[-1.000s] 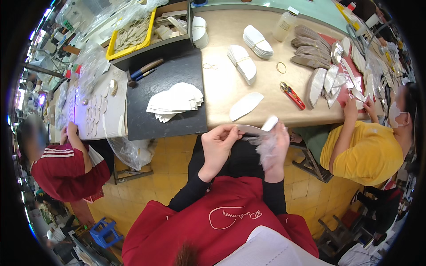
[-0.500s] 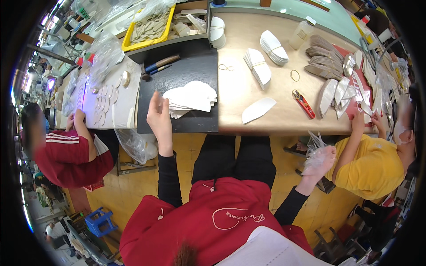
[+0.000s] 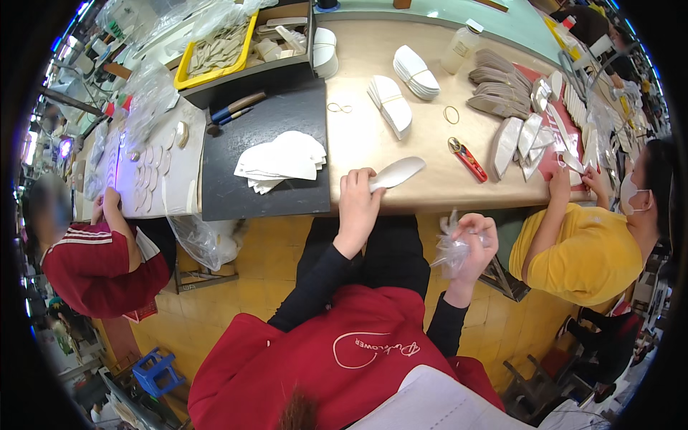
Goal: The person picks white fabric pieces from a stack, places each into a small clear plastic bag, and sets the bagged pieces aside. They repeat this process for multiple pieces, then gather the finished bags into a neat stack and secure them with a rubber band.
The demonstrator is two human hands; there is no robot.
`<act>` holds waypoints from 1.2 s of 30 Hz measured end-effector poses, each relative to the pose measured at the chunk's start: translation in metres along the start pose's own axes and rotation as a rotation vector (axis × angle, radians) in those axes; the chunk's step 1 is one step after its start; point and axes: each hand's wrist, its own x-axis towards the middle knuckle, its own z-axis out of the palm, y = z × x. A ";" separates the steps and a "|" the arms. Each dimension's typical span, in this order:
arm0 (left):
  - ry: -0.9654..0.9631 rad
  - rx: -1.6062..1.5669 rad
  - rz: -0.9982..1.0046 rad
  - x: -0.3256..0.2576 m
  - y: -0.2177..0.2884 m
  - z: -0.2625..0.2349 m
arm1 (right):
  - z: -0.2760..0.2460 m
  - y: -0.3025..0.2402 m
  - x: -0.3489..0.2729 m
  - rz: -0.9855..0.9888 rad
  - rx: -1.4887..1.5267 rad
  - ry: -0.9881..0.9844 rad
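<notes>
Banded white stacks: two mid-desk, apparently finished.
Fanned white pile: one, unbanded, on black board; seemingly unfinished, layers uncountable.
White piece: one, at desk's front; resting or raised, cannot tell.
Left hand: grip closed on piece's left end.
Right hand: grip loosely curled round clear film.
Red cutter: one.

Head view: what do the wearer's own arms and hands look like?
The left hand and right hand are bare, with no gloves. Close-fitting, plain black sleeves run down to near the wrists, emerging from a looser dark-red garment.
</notes>
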 end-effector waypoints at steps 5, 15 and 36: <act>-0.035 -0.101 -0.020 0.000 -0.013 -0.012 | 0.024 0.007 -0.012 0.029 -0.308 -0.252; -0.261 -0.448 -0.262 -0.004 0.005 -0.044 | 0.068 0.009 -0.012 -0.303 -0.724 -0.480; 0.040 -0.303 0.272 -0.035 0.067 -0.062 | 0.081 0.010 -0.009 -0.608 -0.782 -0.235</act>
